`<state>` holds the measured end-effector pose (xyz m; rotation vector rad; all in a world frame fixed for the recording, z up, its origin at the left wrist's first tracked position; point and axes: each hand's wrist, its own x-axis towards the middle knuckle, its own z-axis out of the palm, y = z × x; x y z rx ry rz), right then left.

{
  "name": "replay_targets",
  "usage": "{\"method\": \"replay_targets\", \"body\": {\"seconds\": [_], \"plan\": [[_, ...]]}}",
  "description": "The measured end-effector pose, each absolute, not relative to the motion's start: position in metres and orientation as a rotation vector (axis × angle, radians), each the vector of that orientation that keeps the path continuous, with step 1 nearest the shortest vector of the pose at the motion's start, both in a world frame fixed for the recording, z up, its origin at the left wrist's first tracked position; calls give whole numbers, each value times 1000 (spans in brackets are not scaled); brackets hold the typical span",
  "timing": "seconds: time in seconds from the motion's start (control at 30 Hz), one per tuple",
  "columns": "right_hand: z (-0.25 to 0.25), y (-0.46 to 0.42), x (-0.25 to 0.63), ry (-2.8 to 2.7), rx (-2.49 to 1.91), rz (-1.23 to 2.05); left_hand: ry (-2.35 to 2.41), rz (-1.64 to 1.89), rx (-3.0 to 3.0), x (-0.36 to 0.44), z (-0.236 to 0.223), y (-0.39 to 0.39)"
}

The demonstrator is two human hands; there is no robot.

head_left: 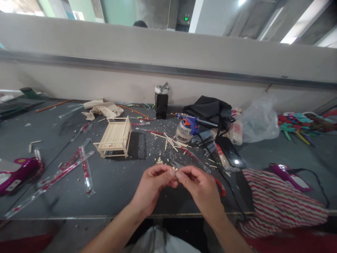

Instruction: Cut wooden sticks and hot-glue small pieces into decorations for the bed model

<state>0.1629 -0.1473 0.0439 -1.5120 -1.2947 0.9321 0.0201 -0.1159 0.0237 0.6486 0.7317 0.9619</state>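
Note:
My left hand point(158, 184) and my right hand point(198, 184) meet over the front of the table, fingertips pinched together. Between them is a small pale wooden piece point(175, 169), mostly covered by the fingers. Scissors point(222, 188) with an orange-red handle lie partly hidden under my right hand. Just beyond my fingers sits a little heap of cut stick pieces point(159, 161). A miniature bed frame point(114, 135) built of thin wooden sticks stands to the left. Loose wooden sticks point(171, 141) are scattered farther back, near a blue glue gun point(193, 124) resting on a clear jar point(183, 133).
Plastic-wrapped red strips point(85, 170) and a purple device point(19, 175) are at left. A phone point(162, 106) leans upright at the back; another phone point(231, 151) lies at right. A cable, a black bag point(210, 107) and striped cloth point(279, 200) occupy the right side.

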Motion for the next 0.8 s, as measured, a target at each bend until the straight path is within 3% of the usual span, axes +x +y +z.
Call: {"method": "replay_targets", "body": {"seconds": [0.23,0.8], "plan": [[41,-146,170,-1219,-1418,1026,672,921,551,18,25,-116],[44,-148,174,-1503,-1436,784,613,857,556,15,23,-118]]}}
